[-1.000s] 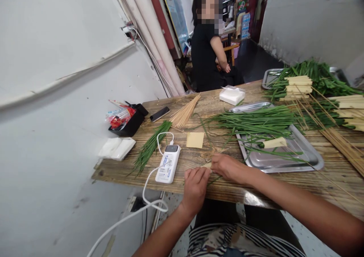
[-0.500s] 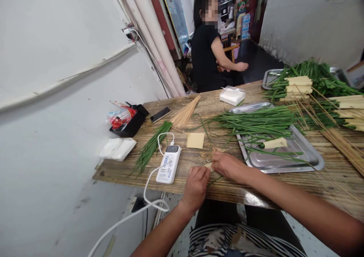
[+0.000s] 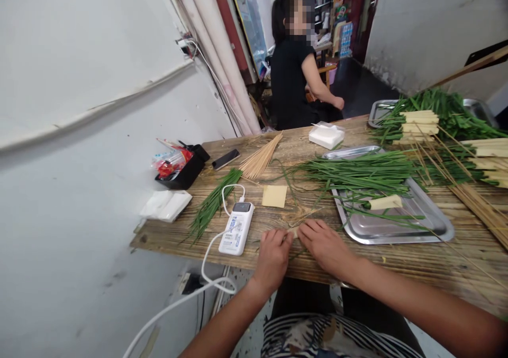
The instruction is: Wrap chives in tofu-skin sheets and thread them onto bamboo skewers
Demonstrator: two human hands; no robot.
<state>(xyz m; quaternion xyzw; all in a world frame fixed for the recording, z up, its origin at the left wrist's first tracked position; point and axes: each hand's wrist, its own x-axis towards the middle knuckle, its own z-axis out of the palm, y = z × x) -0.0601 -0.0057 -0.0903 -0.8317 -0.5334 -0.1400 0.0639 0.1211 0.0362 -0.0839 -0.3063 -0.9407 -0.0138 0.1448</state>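
Note:
Low over the wooden table's front edge, my left hand (image 3: pixel 273 252) and my right hand (image 3: pixel 323 244) hold the two ends of a small pale tofu-skin roll (image 3: pixel 292 232). Fingers of both hands are bent over it and cover most of it; bits of green chive show beside it. Just beyond lies a square tofu-skin sheet (image 3: pixel 274 195). A thin skewer (image 3: pixel 311 215) rests on the wood past my right fingers. To the right, a metal tray (image 3: pixel 397 235) carries long chives (image 3: pixel 357 168) and one rolled tofu-skin piece with chives inside (image 3: pixel 384 202).
A white power bank (image 3: pixel 237 230) with a cable stands left of my hands, near cut chives (image 3: pixel 214 204). Farther back are fanned skewers (image 3: pixel 262 157), a phone (image 3: pixel 226 159), a black box (image 3: pixel 182 173) and a white box (image 3: pixel 326 135). Skewered rolls (image 3: pixel 420 128) lie right. A person (image 3: pixel 293 83) sits beyond.
My right hand has turned flatter, its fingers now stretched over the roll rather than pinching near the skewer. The left hand stays nearly in place. The seated person's forearm has lowered slightly.

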